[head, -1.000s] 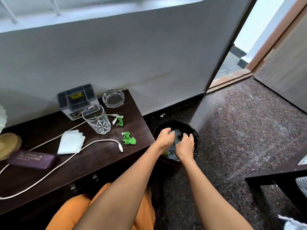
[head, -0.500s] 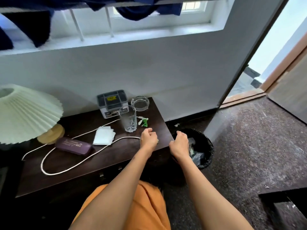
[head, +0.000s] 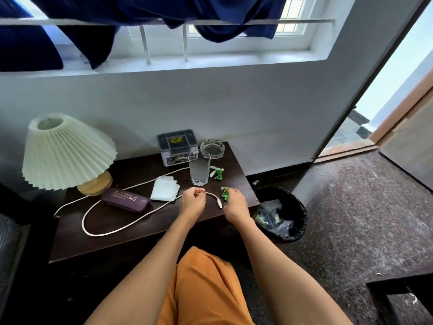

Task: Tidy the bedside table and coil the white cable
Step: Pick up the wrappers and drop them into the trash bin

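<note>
Spanning the lower left of the view, the dark wooden table [head: 131, 235] carries everything — one pleated lamp [head: 68, 152] at its left end, one grey box [head: 177, 146] at the back, one purple case [head: 125, 199], one folded white tissue [head: 165, 188], one tall drinking glass [head: 199, 167], one glass ashtray [head: 212, 148] and two green crumpled wrappers. One black bin [head: 284, 213] stands on the floor just beside the table's right end. The white cable [head: 117, 228] lies in a wide loop across the tabletop, running from near the lamp base round to the front right, where its plug end curves between the two hands. The left hand [head: 192, 202] pinches the cable just short of that plug, fingers curled round it. The right hand [head: 235, 205] rests at the table's right edge, its fingers closing on the nearer green wrapper [head: 225, 192]; the farther wrapper [head: 218, 173] lies beside the glass, untouched. Half a second ago both hands were closed fists at the table edge, the right over the bin; a second ago both reached into the bin.
</note>
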